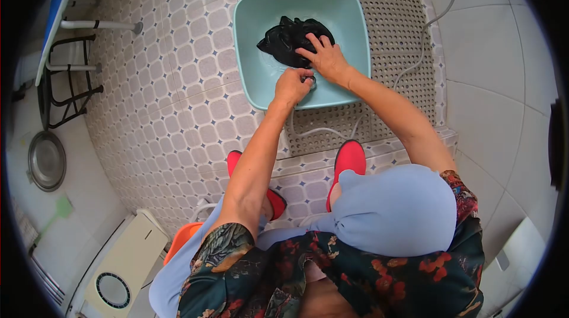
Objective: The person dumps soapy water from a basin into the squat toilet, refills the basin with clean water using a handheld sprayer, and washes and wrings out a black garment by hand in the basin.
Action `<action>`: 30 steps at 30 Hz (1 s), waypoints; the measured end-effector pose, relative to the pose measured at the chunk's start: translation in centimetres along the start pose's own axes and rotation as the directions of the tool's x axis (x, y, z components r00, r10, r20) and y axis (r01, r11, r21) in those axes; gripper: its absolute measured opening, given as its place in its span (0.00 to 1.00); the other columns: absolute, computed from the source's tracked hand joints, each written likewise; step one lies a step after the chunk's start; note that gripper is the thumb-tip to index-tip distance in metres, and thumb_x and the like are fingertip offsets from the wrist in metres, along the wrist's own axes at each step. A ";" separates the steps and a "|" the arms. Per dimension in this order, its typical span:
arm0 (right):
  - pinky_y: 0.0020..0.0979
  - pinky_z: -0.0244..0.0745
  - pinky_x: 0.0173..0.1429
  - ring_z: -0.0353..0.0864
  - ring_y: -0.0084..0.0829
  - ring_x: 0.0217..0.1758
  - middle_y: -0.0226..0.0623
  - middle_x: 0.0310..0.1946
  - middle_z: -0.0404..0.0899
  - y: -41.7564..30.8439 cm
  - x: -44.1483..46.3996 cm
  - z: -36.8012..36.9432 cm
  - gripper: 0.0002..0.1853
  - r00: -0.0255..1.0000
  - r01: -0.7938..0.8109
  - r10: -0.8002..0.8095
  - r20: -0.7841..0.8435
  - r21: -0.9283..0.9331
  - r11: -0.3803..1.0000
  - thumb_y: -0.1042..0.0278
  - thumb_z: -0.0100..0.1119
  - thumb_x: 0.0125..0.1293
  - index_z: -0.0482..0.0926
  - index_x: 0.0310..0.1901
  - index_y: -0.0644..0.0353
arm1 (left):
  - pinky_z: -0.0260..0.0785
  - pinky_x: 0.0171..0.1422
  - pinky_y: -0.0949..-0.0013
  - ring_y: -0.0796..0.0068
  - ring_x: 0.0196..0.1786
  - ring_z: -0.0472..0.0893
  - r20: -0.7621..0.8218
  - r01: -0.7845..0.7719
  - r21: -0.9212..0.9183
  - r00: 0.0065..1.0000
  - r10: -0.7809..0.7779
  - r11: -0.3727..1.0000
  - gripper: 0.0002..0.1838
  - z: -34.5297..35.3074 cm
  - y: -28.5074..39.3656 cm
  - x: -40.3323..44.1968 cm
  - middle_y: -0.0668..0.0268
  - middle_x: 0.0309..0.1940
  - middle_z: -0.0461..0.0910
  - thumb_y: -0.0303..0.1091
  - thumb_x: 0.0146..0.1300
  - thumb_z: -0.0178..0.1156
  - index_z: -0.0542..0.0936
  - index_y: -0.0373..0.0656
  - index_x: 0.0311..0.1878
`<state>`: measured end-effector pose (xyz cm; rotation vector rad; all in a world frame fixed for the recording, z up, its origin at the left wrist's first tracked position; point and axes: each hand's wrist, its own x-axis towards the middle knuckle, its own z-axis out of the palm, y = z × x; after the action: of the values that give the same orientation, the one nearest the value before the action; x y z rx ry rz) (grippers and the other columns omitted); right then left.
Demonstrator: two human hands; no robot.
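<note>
A light teal plastic basin [242,51] stands on the floor in front of me. Inside it lies a wet-looking, bunched black cloth [287,42]. My right hand [325,57] rests on the cloth's right side with its fingers spread. Close beside it, over the near part of the basin, my left hand [291,87] is closed around a small grey rounded piece [312,82]. My fingers cover most of that piece, so its kind is unclear. A little liquid seems to glisten on the basin's bottom.
A thin grey hose [424,42] runs from the right wall toward the basin's near edge. Beneath the basin is a perforated mat [388,21]. My red shoes [349,158] are just short of it. Metal-framed furniture [98,24] and a metal bowl [47,161] are at left.
</note>
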<state>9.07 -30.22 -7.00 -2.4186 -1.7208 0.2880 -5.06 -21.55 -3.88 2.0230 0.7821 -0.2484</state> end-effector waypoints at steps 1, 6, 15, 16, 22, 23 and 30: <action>0.49 0.74 0.50 0.64 0.54 0.59 0.41 0.64 0.58 0.4 0.0 0.1 0.23 0.998 -0.020 0.018 0.063 0.024 1.000 0.60 0.59 0.56 0.73 0.56 0.38 | 0.72 0.48 0.63 0.59 0.40 0.81 0.013 0.005 -0.009 1.000 -0.004 1.000 0.15 -0.2 0.2 -0.1 0.54 0.36 0.82 0.38 0.53 0.62 0.83 0.45 0.43; 0.33 0.75 0.47 0.80 0.38 0.40 0.43 0.36 0.80 4.1 1.4 -1.7 0.18 0.945 -0.325 0.264 0.191 0.497 0.804 0.70 0.53 0.52 0.80 0.47 0.52 | 0.72 0.45 0.65 0.65 0.38 0.83 -0.081 0.008 -0.172 0.996 -0.022 0.985 0.17 -0.4 -0.7 0.1 0.56 0.33 0.84 0.42 0.55 0.61 0.83 0.39 0.41; 0.35 0.76 0.37 0.81 0.37 0.30 0.42 0.29 0.81 -6.5 0.5 -11.6 0.16 0.950 -0.282 0.259 0.175 0.836 0.470 0.61 0.51 0.54 0.79 0.42 0.58 | 0.72 0.45 0.63 0.68 0.39 0.78 0.114 0.124 -0.992 0.968 -0.225 0.029 0.22 -5.5 2.3 1.3 0.64 0.37 0.77 0.56 0.62 0.54 0.75 0.45 0.44; 0.36 0.76 0.36 0.81 0.40 0.30 0.42 0.28 0.80 -8.4 0.3 -12.2 0.13 0.975 -0.130 0.222 -0.009 0.788 0.602 0.61 0.52 0.54 0.79 0.37 0.59 | 0.73 0.42 0.62 0.68 0.36 0.78 0.162 0.158 -0.986 0.982 -0.099 -0.049 0.20 -5.4 1.0 2.2 0.64 0.34 0.77 0.54 0.63 0.54 0.75 0.46 0.41; 0.36 0.72 0.25 0.78 0.38 0.22 0.37 0.17 0.74 -12.8 0.0 -12.0 0.09 0.894 0.339 -0.158 -0.419 0.404 0.850 0.62 0.58 0.54 0.73 0.23 0.56 | 0.75 0.38 0.63 0.67 0.33 0.80 0.080 0.081 -0.997 0.991 0.109 -0.004 0.13 -5.2 1.4 1.5 0.63 0.34 0.80 0.45 0.65 0.53 0.75 0.45 0.38; 0.36 0.71 0.23 0.77 0.36 0.19 0.34 0.14 0.72 -12.7 0.4 -11.4 0.11 0.876 0.345 -0.184 -0.446 0.311 0.886 0.61 0.59 0.54 0.71 0.20 0.54 | 0.75 0.38 0.63 0.67 0.33 0.81 0.115 0.119 -0.991 0.991 0.066 -0.061 0.13 -5.1 2.2 1.4 0.64 0.34 0.80 0.45 0.65 0.53 0.75 0.45 0.39; 0.45 0.75 0.29 0.80 0.48 0.27 0.43 0.23 0.80 0.2 6.4 -7.0 0.20 0.964 -0.107 0.129 -0.232 0.106 0.989 0.50 0.42 0.68 0.79 0.29 0.53 | 0.76 0.46 0.64 0.67 0.43 0.81 0.113 0.109 -0.989 0.993 -0.035 -0.098 0.16 -5.0 6.5 1.5 0.61 0.45 0.79 0.39 0.70 0.46 0.73 0.39 0.53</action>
<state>13.06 -24.33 -0.67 -2.3812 -1.4333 0.0844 -0.47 -19.19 2.74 0.3939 0.6585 0.2505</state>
